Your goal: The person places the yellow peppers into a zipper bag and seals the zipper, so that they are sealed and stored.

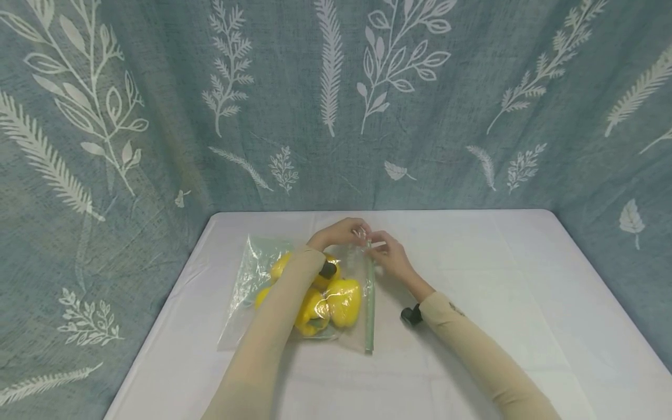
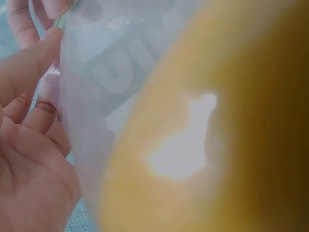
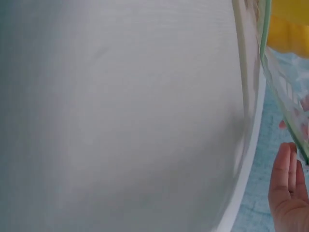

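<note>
A clear zip bag (image 1: pixel 252 268) lies on the table with several yellow bell peppers (image 1: pixel 344 300) inside. Its green-edged zip strip (image 1: pixel 370 315) runs down the right side. At the far end of that strip my left hand (image 1: pixel 341 232) pinches the bag's corner, its forearm crossing over the peppers. My right hand (image 1: pixel 391 256) meets it there from the right, thumb and fingers on the same strip. In the left wrist view, a blurred pepper (image 2: pixel 159 193) behind the film fills much of the picture beside the left hand (image 2: pixel 34 145). The right wrist view catches the right hand (image 3: pixel 288 198) at the strip's end.
A white cloth covers the table (image 1: pixel 488 262). Behind it and at both sides hangs a blue-green curtain (image 1: pixel 294 116) with white leaf prints. Dark wrist cameras (image 1: pixel 411 315) sit on both wrists.
</note>
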Motion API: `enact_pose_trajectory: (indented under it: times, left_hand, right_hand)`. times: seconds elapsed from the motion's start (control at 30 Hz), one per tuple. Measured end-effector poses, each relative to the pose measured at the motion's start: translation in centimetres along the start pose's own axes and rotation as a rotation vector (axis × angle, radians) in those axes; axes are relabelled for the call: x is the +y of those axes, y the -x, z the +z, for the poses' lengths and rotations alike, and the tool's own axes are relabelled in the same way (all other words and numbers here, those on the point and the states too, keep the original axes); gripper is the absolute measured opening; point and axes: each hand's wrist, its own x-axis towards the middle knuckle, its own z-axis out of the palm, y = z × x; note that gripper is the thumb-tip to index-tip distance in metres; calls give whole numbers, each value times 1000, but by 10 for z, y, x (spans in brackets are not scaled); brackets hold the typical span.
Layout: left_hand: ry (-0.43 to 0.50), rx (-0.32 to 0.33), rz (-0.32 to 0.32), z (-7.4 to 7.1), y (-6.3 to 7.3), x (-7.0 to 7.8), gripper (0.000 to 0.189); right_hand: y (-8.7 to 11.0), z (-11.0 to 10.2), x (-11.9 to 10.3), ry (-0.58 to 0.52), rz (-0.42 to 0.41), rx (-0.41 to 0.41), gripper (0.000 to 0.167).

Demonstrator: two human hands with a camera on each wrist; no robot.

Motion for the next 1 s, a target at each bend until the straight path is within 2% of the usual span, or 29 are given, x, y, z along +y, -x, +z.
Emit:
enact_pose_trajectory:
  times: [0.27, 0.33, 0.5, 0.57, 0.8, 1.0]
  left_hand:
    - [-12, 16, 0, 2, 0, 0, 27]
    - [1, 20, 11, 2, 1, -1, 26]
    - [34, 31, 6, 2, 1, -3, 26]
    - [39, 39, -6, 2, 0, -3, 27]
    - [31, 59, -6, 2, 1, -3, 27]
    - [16, 93, -33, 4, 1, 2, 25]
  right_hand:
    - [-5, 3, 3, -23, 21, 68, 31]
    - [-1, 2, -7, -36, 22, 67, 32]
    - [-3, 2, -5, -53, 31, 71, 36]
    - [-7, 4, 5, -48, 31, 79, 37]
    - [-9, 3, 6, -43, 22, 84, 33]
    - [-8, 2, 4, -54, 14, 88, 31]
